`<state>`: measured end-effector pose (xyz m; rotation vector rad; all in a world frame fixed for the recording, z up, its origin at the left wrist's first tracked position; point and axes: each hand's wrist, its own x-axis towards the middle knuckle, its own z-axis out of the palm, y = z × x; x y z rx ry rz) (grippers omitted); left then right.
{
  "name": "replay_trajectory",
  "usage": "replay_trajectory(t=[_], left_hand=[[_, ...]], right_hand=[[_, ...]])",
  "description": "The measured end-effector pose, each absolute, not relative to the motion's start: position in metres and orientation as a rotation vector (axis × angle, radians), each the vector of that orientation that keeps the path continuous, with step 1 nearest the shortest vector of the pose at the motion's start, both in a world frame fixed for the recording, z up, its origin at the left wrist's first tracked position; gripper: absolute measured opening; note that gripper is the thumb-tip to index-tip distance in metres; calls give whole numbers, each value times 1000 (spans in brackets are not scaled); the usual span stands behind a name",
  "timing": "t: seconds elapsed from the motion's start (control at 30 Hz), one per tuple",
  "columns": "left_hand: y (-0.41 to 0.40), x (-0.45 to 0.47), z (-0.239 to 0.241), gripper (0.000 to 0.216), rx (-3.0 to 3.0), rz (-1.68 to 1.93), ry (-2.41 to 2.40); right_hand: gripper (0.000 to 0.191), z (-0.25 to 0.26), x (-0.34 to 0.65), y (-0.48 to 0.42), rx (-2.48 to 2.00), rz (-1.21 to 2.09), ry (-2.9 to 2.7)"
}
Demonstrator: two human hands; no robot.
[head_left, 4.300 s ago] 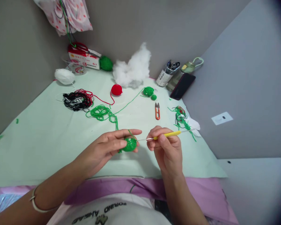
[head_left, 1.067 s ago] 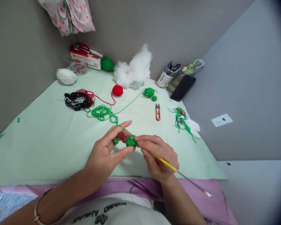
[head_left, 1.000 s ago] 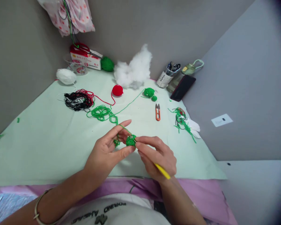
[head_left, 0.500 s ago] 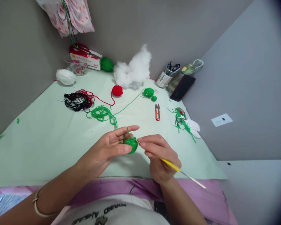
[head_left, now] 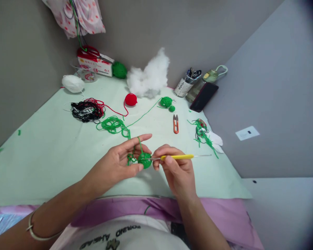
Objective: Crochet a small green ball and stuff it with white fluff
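Observation:
My left hand pinches a small round green crochet piece between thumb and fingers. Green yarn loops over its raised index finger and runs down to the piece. In my right hand is a crochet hook with a yellow grip, held nearly level. Its thin metal shaft reaches left to the green piece, and the tip lies against or in the stitches; I cannot tell which. A loose tangle of green yarn lies beyond my left hand.
Orange thread snips lie right of centre, near a green yarn ball. Farther back are a red yarn ball, white stuffing, a pen cup and a phone. Yarn scraps lie at right.
The crochet hook has swung from a steep slant to nearly level, its rear end rising. My right hand has turned with it. My left hand and the green piece have shifted slightly left.

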<state>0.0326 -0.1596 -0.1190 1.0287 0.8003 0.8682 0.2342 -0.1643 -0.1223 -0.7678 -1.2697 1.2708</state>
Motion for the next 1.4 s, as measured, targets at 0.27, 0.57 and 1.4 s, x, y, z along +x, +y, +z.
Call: replay_trajectory(t=[0.27, 0.57, 1.4], left_hand=[[-163, 41, -121, 66, 1005, 913, 830], [-163, 43, -124, 61, 912, 908, 762], [-164, 42, -127, 72, 923, 885, 733]], right_hand=[[23, -121, 227, -171, -890, 767, -1569], [14, -128, 224, -162, -846, 890, -1359], [22, -129, 224, -161, -864, 484, -1762]])
